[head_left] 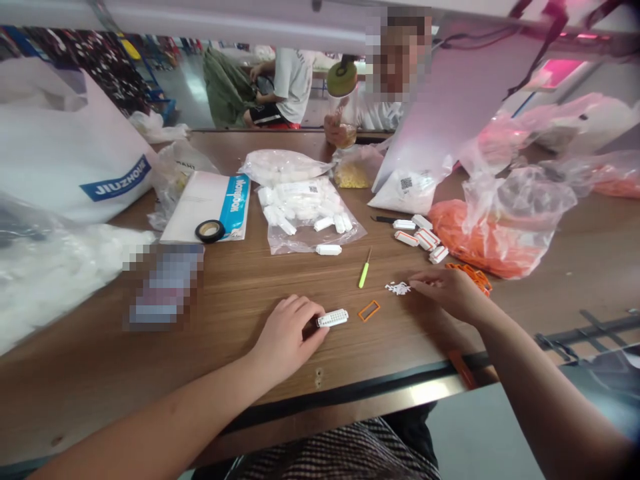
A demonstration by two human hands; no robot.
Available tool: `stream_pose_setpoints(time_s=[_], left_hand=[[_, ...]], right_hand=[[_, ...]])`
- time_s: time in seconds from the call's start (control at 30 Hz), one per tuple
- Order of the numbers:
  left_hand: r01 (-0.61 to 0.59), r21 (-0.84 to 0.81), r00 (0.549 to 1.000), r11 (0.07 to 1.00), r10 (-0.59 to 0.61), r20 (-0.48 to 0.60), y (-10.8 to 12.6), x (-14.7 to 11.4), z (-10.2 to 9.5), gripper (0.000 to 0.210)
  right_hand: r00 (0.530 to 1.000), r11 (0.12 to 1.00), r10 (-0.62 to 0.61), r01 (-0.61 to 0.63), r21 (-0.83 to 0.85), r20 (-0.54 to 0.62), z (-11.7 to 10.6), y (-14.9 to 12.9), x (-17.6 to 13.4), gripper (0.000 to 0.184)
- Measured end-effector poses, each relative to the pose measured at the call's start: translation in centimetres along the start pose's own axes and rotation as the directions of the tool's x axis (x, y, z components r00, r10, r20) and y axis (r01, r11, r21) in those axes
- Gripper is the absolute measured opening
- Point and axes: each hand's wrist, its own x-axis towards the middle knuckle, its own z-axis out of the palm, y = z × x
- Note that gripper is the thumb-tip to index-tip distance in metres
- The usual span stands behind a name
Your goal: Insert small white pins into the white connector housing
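Observation:
My left hand (286, 333) rests on the wooden table (240, 287) and pinches one end of a white multi-pin connector housing (334, 318). Just right of it lies an orange rectangular frame (369, 311). My right hand (447, 292) lies flat, fingertips touching a small heap of tiny white parts (399, 288); whether it grips one I cannot tell. Several orange frames (475, 275) sit behind that hand. A green-handled pick (365, 269) lies between the two hands, farther back.
Finished white-and-orange connectors (419, 235) lie by a bag of orange parts (480, 243). An open bag of white housings (305, 213), a notebook (210, 203) with a tape roll (210, 231), and big white bags (65, 153) fill the left. A person sits across the table.

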Motion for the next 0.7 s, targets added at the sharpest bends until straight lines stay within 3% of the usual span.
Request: stream_pose_setpoints(time_s=[0.2, 0.37, 0.57, 0.7], left_hand=[[0.008, -0.001, 1.0, 1.0, -0.008, 0.0, 0.0, -0.1, -0.1, 0.004], [0.01, -0.008, 1.0, 1.0, -0.01, -0.003, 0.0, 0.0, -0.1, 0.005], [0.001, -0.014, 1.0, 1.0, -0.002, -0.011, 0.2, 0.0, -0.2, 0.004], [0.002, -0.021, 1.0, 1.0, -0.002, -0.008, 0.2, 0.1, -0.2, 0.004]], right_hand=[[0.998, 0.998, -0.049, 0.05, -0.024, 0.034, 0.1, -0.5, 0.6, 0.024], [0.995, 0.986, -0.075, 0.085, -0.146, 0.073, 0.0, -1.3, 1.6, 0.017], [0.995, 0.979, 0.058, -0.04, -0.202, 0.084, 0.5, -1.6, 2.6, 0.019], [0.996, 0.986, 0.062, -0.051, -0.158, 0.066, 0.4, -0.6, 2.7, 0.026]])
